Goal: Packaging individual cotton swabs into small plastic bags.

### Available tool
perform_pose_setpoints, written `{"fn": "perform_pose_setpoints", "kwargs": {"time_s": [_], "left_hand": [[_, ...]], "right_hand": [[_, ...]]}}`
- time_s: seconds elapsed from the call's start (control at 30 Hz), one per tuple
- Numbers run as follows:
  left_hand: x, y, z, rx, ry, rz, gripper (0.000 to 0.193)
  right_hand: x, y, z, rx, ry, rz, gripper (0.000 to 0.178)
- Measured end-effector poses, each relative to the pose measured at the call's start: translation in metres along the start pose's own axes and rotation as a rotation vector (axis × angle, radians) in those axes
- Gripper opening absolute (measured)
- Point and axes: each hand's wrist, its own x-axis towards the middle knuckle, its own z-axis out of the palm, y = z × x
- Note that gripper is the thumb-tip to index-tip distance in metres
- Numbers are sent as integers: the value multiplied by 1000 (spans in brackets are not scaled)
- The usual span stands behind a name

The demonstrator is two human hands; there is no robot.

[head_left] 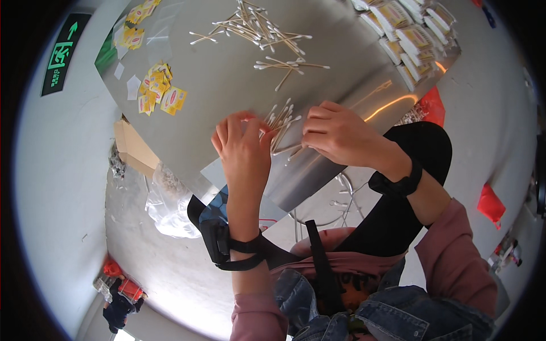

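Observation:
A loose bundle of wooden cotton swabs (pixel 281 120) lies between my two hands, close to the near edge of the metal table (pixel 227 85). My left hand (pixel 245 142) has its thumb and fingers pinched on the swabs at the bundle's left side. At the right, my right hand (pixel 341 135) is curled, its fingertips against the end of a slanting swab (pixel 296 152). Farther off, a small crossed group of swabs (pixel 289 66) lies apart from a larger heap of swabs (pixel 256 25). Both wrists wear black straps.
Yellow-and-white paper packets (pixel 162 86) lie at the table's left, with more packets (pixel 133 37) beyond. Stacked white-and-yellow packs (pixel 409 42) fill the far right corner. Beside the table are a cardboard box (pixel 133 146), a clear plastic bag (pixel 170 213) and a red bag (pixel 434 107).

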Motion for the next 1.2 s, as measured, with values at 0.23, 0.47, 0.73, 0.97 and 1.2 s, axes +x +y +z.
{"fn": "perform_pose_setpoints", "kwargs": {"time_s": [0.23, 0.47, 0.73, 0.97, 1.2], "left_hand": [[-3, -4, -13, -23, 29, -18, 13], [-73, 13, -31, -141, 2, -169, 15], [-78, 34, 18, -128, 118, -157, 15], [-59, 32, 27, -109, 315, -264, 17], [-56, 44, 27, -301, 480, -354, 46]], "right_hand": [[7, -2, 5, -5, 69, 38, 8], [11, 3, 5, 35, 110, 51, 11], [16, -3, 7, 35, 86, 80, 11], [9, -8, -17, 99, 67, 55, 10], [18, -6, 5, 12, 92, 100, 14]]}}
